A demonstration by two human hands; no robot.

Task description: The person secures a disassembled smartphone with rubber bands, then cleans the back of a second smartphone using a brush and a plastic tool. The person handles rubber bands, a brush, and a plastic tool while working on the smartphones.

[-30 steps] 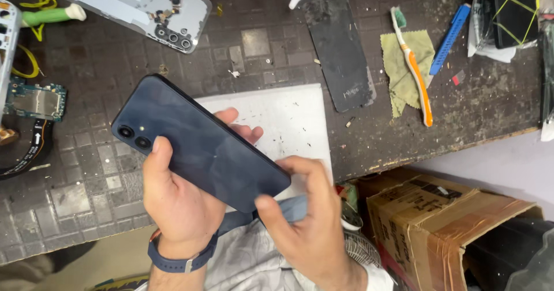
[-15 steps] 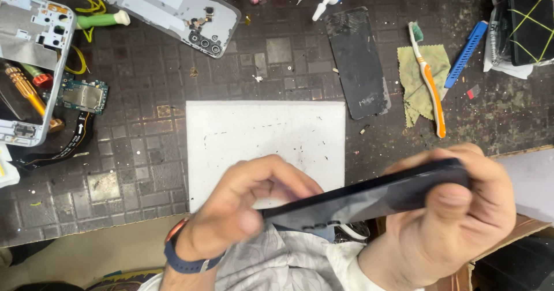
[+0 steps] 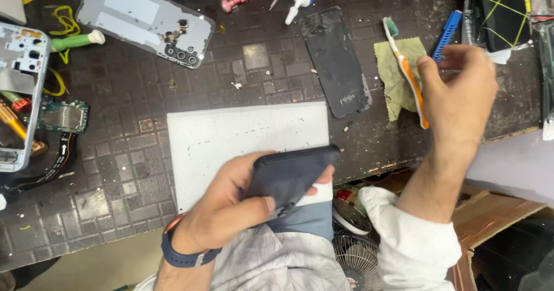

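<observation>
The left hand [image 3: 231, 210] is clamped around a dark blue smartphone [image 3: 291, 175], thumb laid across its lower edge and fingers curled behind it. The phone is held back-side up, tilted, above the near edge of a white mat [image 3: 231, 135] that lies on the bench [image 3: 133, 175]. Its matte back is seen smooth and unbroken; the screen side is hidden.

The right hand [image 3: 459, 89] is raised over the bench, well apart from the phone, fingers loosely bent and slightly parted, nothing gripped. Just beside its thumb an orange and white toothbrush [image 3: 410, 77] lies across a green cloth [image 3: 398, 72]. Further to its left a black rear panel [image 3: 337, 69] rests flat.
</observation>
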